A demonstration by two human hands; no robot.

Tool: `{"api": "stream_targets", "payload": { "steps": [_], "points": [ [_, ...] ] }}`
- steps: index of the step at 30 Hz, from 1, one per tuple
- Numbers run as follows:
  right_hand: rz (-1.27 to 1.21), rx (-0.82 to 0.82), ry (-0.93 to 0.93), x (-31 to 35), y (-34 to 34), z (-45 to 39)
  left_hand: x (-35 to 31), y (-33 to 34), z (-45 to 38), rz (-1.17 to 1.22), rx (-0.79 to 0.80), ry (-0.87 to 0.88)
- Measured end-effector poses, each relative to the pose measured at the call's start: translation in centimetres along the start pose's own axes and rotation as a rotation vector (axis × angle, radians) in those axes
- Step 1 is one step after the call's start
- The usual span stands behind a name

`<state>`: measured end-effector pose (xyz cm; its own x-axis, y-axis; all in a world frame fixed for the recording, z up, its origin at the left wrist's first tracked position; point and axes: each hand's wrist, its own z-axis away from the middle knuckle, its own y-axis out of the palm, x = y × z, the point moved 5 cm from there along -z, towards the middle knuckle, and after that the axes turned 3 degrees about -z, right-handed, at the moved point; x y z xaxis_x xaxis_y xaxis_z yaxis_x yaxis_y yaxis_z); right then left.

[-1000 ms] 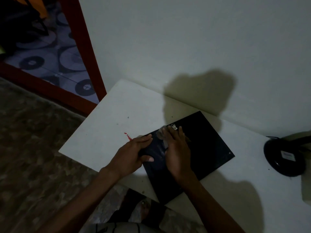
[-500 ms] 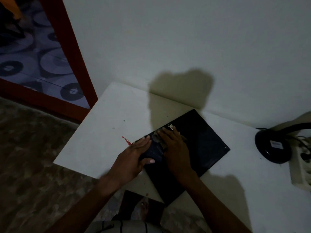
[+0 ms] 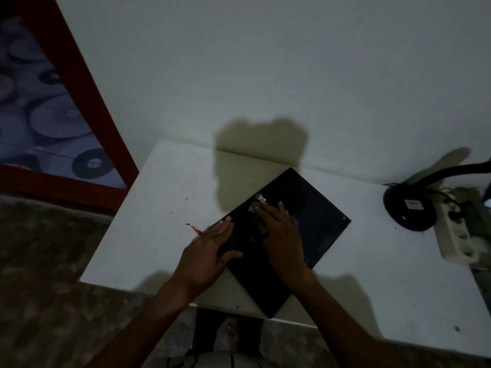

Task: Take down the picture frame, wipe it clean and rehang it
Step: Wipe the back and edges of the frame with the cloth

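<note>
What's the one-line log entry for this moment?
stage: wiping | picture frame: flat on table | left hand: steadies frame edge | right hand: presses cloth

Black picture frame [image 3: 313,221] on a white table [image 3: 170,181] with a red smear [image 3: 194,227].

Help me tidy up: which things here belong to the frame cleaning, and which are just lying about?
In use: picture frame; cloth under right hand; left hand steadying the frame.
Lying about: black lamp; power strip; red mark on table.
</note>
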<state>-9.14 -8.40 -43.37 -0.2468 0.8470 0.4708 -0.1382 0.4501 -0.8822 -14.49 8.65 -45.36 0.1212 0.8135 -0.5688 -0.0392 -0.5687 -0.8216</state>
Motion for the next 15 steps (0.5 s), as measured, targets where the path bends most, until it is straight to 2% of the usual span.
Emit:
{"api": "stream_targets", "payload": {
  "steps": [4,11,15],
  "points": [
    [-0.068,-0.005,-0.013,-1.0,-0.3,2.7,0.1,-0.2,0.2,-0.011,0.008,0.020],
    [-0.060,-0.200,0.130,-1.1,-0.4,5.8,0.3,-0.3,0.3,0.026,-0.017,0.044],
    [-0.097,-0.172,0.050,1.1,1.4,7.0,0.2,-0.2,0.8,-0.037,-0.046,0.098]
  ]
}}
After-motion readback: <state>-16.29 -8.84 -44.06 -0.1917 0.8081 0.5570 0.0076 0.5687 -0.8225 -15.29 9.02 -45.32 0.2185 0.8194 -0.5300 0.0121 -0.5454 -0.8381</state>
